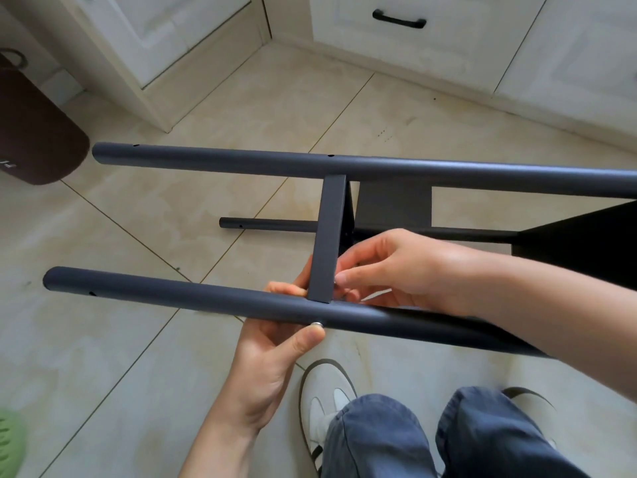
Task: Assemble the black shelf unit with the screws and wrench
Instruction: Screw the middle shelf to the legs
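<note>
dark grey shelf unit, silver screw, beige floor tiles, blue jeans

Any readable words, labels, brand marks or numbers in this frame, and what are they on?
No text here can be read.
Brown mat: a few pale marks near its lower left edge, cut off and too small to read.
Shoe: dark side stripes only, no lettering shows.
Shelf tubes, drawer handle, screw: no markings visible.
</note>
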The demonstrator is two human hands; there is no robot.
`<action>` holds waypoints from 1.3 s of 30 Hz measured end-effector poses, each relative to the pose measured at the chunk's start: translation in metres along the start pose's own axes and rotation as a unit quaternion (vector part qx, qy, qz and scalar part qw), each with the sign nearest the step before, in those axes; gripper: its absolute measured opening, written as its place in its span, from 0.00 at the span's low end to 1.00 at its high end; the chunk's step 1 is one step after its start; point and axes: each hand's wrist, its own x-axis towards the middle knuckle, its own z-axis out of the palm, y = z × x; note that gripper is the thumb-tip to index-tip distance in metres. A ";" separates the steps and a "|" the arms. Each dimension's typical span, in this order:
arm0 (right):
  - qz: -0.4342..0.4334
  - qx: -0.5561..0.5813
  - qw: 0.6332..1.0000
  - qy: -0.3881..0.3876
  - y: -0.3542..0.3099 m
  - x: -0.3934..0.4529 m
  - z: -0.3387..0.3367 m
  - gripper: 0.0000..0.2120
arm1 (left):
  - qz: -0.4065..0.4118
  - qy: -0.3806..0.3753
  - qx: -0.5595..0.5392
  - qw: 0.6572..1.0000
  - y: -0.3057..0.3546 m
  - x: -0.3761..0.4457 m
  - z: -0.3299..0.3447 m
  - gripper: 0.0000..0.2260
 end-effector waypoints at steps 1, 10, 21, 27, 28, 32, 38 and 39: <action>0.003 -0.005 1.000 -0.002 0.002 0.001 0.002 0.03 | -0.002 0.000 0.001 1.000 0.000 -0.002 -0.001 0.19; -0.003 0.010 0.999 -0.036 0.009 0.001 0.010 0.03 | 0.008 -0.006 -0.006 1.000 0.001 -0.010 0.001 0.18; 0.018 0.004 0.999 -0.051 0.013 0.002 0.016 0.09 | 0.003 0.004 0.006 1.000 -0.001 -0.013 -0.002 0.19; -0.008 0.027 0.998 -0.049 0.013 0.003 0.015 0.09 | 0.013 -0.010 0.004 1.000 0.000 -0.012 -0.001 0.18; -0.007 0.033 0.998 -0.051 0.013 0.004 0.014 0.08 | 0.014 -0.013 0.003 1.000 0.000 -0.012 0.000 0.18; 0.005 0.052 0.995 -0.082 0.013 0.005 0.009 0.06 | 0.011 -0.007 0.008 1.000 0.000 -0.012 -0.001 0.18; 0.038 0.045 0.994 -0.087 0.014 0.010 0.007 0.04 | 0.012 -0.005 0.013 1.000 0.000 -0.012 -0.002 0.19; 0.047 0.043 0.994 -0.090 0.014 0.010 0.007 0.04 | 0.013 -0.005 0.013 1.000 0.000 -0.012 -0.002 0.19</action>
